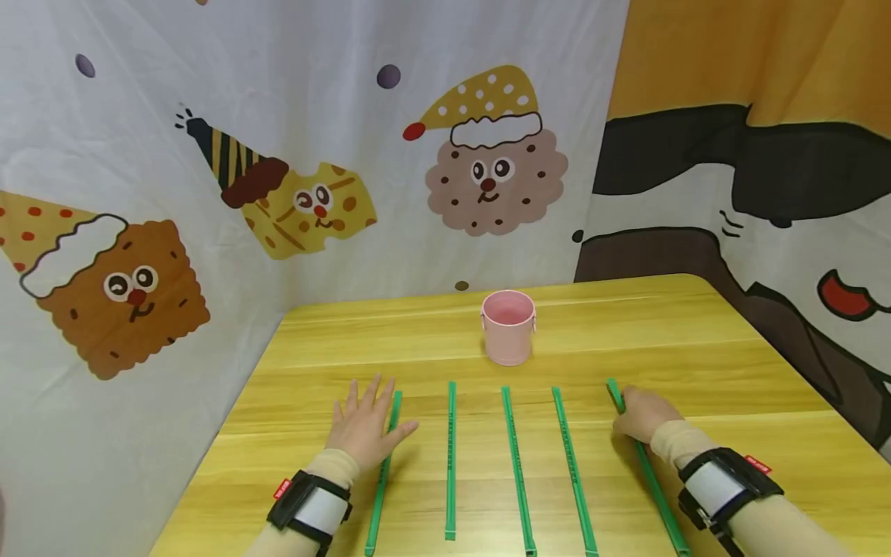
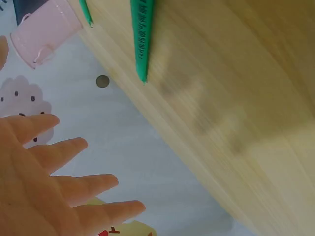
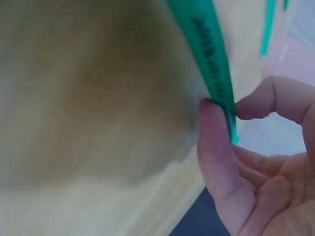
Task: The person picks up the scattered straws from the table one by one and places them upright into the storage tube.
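Several long thin green sticks with dark printing lie roughly side by side on the wooden table. My right hand (image 1: 643, 415) pinches the rightmost green stick (image 1: 657, 487) near its far end. The right wrist view shows thumb and fingertips on either side of that printed stick (image 3: 209, 54). Over the leftmost green stick (image 1: 378, 503), my left hand (image 1: 365, 433) is spread with straight fingers and holds nothing. Part of that stick is hidden beneath it. Between the hands lie a green stick (image 1: 451, 464), another green stick (image 1: 518, 472) and a third green stick (image 1: 575, 472).
A small pink bucket (image 1: 509, 340) stands upright beyond the sticks, near the back of the table (image 1: 390, 329). Behind the table hangs a white cloth (image 1: 327, 46) with cartoon prints. Each wrist wears a black strap.
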`<action>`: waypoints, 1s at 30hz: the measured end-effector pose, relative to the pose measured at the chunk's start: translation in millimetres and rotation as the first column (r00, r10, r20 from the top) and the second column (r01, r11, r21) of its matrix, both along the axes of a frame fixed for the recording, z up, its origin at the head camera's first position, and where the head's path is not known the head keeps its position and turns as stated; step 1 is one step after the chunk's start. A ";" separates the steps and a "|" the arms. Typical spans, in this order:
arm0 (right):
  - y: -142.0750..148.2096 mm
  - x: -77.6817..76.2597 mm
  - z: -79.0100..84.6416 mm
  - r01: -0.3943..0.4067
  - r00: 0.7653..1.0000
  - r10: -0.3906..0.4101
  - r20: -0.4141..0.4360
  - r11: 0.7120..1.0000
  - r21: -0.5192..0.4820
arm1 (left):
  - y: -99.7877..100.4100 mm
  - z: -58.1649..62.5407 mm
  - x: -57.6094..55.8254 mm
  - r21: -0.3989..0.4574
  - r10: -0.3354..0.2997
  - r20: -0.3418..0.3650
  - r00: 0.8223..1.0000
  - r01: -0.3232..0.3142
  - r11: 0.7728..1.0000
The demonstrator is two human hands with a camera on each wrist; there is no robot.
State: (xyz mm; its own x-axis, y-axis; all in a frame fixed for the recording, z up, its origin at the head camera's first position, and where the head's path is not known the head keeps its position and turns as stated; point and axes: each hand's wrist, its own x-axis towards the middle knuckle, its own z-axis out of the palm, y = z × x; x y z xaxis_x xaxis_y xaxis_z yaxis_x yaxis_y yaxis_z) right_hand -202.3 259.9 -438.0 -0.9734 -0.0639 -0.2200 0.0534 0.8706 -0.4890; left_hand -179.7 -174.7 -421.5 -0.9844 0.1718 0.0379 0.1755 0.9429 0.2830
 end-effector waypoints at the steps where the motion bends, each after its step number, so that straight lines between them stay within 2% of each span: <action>1: -0.2 -1.9 4.6 0.011 1.000 -0.011 0.004 1.000 -0.017 | 0.0 0.4 0.3 0.008 -0.002 -0.002 1.000 0.002 1.000; 5: -2.6 -14.1 28.0 0.042 0.997 -0.048 -0.060 0.994 -0.103 | 0.5 2.1 2.1 0.044 -0.012 -0.012 1.000 0.012 0.999; 7: -6.1 -21.7 44.2 0.042 0.991 -0.060 -0.124 0.988 -0.146 | 0.4 2.4 2.8 0.057 -0.019 -0.017 1.000 0.020 0.998; 10: -14.5 -32.5 70.8 0.033 0.969 -0.076 -0.236 0.983 -0.179 | 0.6 2.1 3.8 0.092 -0.029 -0.027 0.999 0.032 0.995; 13: -26.0 -41.7 97.8 0.033 0.928 -0.108 -0.356 0.977 -0.210 | 2.3 1.8 4.9 0.137 -0.033 -0.046 0.998 0.039 0.990; 18: -49.0 -52.1 133.5 -0.007 0.834 -0.167 -0.526 0.950 -0.312 | 13.3 5.4 5.2 0.243 -0.034 -0.071 0.997 0.050 0.969; 20: -60.3 -53.4 143.5 -0.038 0.807 -0.173 -0.564 0.939 -0.343 | 22.8 11.1 3.5 0.293 -0.043 -0.078 0.996 0.065 0.954; 23: -78.8 -52.6 153.9 -0.096 0.795 -0.162 -0.584 0.918 -0.385 | 42.1 25.6 -1.6 0.361 -0.088 -0.103 0.991 0.120 0.925; 27: -103.9 -48.5 160.4 -0.169 0.809 -0.137 -0.572 0.877 -0.449 | 69.6 51.1 -12.1 0.452 -0.178 -0.148 0.973 0.227 0.863; 30: -118.9 -45.4 161.5 -0.214 0.824 -0.110 -0.556 0.848 -0.485 | 87.8 68.5 -22.5 0.503 -0.216 -0.191 0.958 0.284 0.816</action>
State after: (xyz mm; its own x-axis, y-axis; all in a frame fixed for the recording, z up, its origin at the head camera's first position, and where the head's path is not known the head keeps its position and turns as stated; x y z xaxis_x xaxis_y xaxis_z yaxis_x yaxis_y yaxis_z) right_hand -247.7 141.0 -276.5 -0.9038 -0.0617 0.4235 -0.3991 0.4784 -0.7822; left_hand -202.2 -86.9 -353.0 -0.8920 0.3327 0.3060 0.4494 0.5804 0.6791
